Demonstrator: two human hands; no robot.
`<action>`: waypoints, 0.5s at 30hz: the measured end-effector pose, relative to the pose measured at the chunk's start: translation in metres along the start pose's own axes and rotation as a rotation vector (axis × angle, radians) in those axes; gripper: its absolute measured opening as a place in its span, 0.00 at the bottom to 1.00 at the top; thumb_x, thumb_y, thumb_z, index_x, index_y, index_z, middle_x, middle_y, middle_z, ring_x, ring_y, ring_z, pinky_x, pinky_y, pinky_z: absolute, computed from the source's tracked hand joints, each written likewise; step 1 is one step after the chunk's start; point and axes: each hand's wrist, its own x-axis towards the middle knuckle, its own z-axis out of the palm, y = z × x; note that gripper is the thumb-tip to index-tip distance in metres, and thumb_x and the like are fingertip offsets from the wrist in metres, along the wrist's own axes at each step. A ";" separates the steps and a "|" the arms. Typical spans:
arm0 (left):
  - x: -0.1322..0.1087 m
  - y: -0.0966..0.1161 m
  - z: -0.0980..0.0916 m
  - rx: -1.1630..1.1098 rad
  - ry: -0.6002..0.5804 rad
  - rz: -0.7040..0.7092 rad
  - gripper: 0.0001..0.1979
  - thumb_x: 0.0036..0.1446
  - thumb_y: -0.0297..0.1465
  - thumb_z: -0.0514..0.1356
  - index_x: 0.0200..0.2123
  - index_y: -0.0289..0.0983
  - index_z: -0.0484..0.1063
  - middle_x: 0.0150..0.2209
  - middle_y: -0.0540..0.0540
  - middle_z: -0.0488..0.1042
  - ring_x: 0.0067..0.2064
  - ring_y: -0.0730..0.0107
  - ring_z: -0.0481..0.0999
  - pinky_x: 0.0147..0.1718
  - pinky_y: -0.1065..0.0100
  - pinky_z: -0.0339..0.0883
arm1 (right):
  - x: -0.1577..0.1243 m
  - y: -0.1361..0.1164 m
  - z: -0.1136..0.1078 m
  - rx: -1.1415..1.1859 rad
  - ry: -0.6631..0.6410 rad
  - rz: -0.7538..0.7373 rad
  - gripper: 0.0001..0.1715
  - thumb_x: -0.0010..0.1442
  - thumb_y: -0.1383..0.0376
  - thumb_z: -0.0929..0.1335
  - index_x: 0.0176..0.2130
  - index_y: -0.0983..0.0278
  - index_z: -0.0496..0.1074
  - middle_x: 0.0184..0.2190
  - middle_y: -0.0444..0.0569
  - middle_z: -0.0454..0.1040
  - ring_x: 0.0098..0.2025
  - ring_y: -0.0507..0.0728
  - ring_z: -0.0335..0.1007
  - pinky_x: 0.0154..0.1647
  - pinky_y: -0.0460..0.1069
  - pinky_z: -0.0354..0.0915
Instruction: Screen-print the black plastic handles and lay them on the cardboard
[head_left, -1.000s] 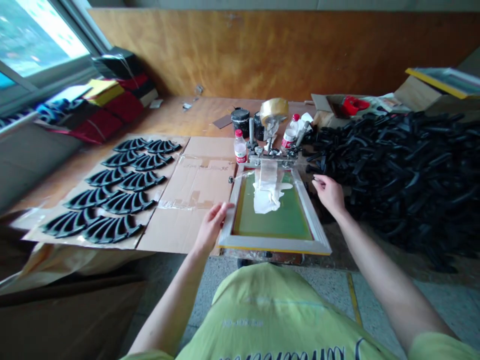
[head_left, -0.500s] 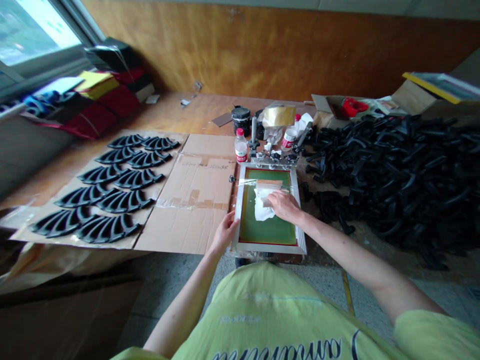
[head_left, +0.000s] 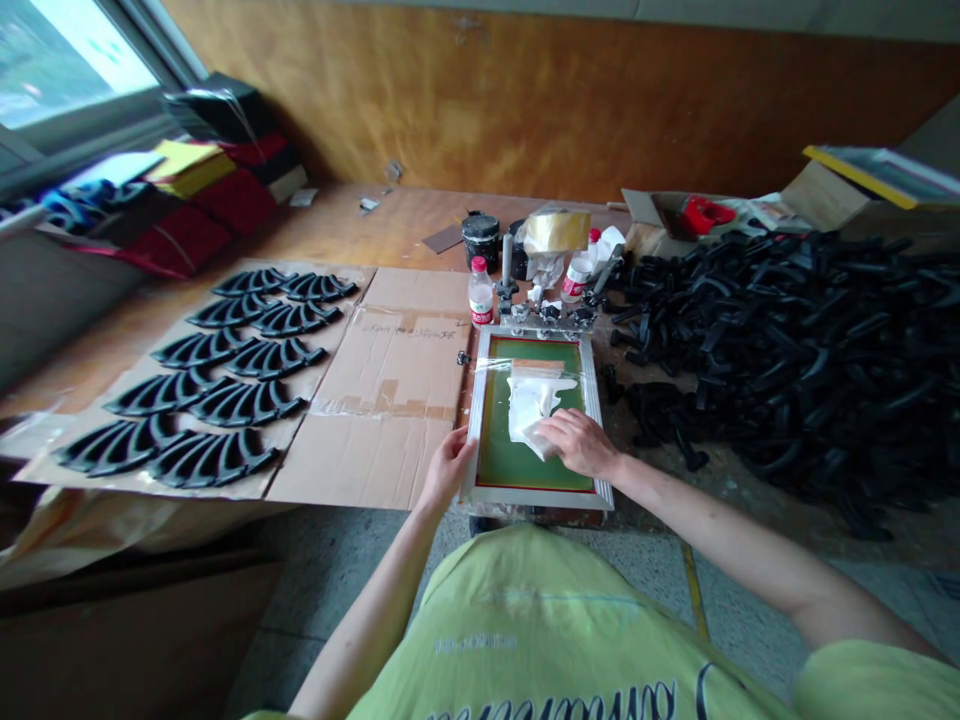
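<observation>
A silk-screen frame (head_left: 604, 470) with metal rails lies flat on the bench, its green mesh (head_left: 499, 455) facing up. White ink (head_left: 529, 397) spreads over the middle of the mesh, just below a wooden-handled squeegee (head_left: 537, 367). My right hand (head_left: 577, 443) is closed on a small pale scraper (head_left: 534, 440) at the lower edge of the ink; the fingers partly hide it. At the frame's left rail, the fingers of my left hand (head_left: 454, 460) are closed on the edge.
Black fan-shaped parts (head_left: 247, 400) lie in rows on cardboard (head_left: 390, 350) to the left. A large heap of black plastic pieces (head_left: 780, 360) fills the right side. Behind the frame stand hinge clamps (head_left: 551, 315), a red-capped bottle (head_left: 481, 292), a dark tub (head_left: 481, 238) and a tape roll (head_left: 559, 232).
My right hand has moved toward me with the scraper, and the white ink now reaches lower on the mesh. The left hand stays at the rail.
</observation>
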 end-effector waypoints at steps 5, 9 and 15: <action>-0.005 0.008 -0.002 -0.012 -0.011 0.008 0.37 0.48 0.50 0.67 0.56 0.35 0.69 0.29 0.49 0.76 0.28 0.69 0.76 0.25 0.72 0.67 | 0.025 0.006 -0.018 0.063 -0.023 0.128 0.11 0.61 0.68 0.70 0.45 0.60 0.78 0.39 0.50 0.80 0.43 0.59 0.72 0.45 0.52 0.63; -0.019 0.041 -0.002 -0.020 -0.029 -0.008 0.44 0.47 0.48 0.70 0.64 0.38 0.62 0.26 0.52 0.75 0.24 0.72 0.72 0.22 0.74 0.63 | 0.067 0.034 -0.052 0.033 0.103 0.334 0.32 0.61 0.62 0.73 0.62 0.56 0.68 0.47 0.49 0.79 0.44 0.59 0.74 0.46 0.53 0.67; -0.026 0.125 0.015 -0.093 0.030 0.235 0.30 0.58 0.56 0.57 0.42 0.34 0.78 0.29 0.47 0.76 0.25 0.74 0.71 0.22 0.73 0.63 | 0.024 0.108 -0.085 0.077 0.473 0.731 0.20 0.69 0.59 0.62 0.49 0.67 0.77 0.32 0.50 0.80 0.32 0.55 0.74 0.36 0.47 0.68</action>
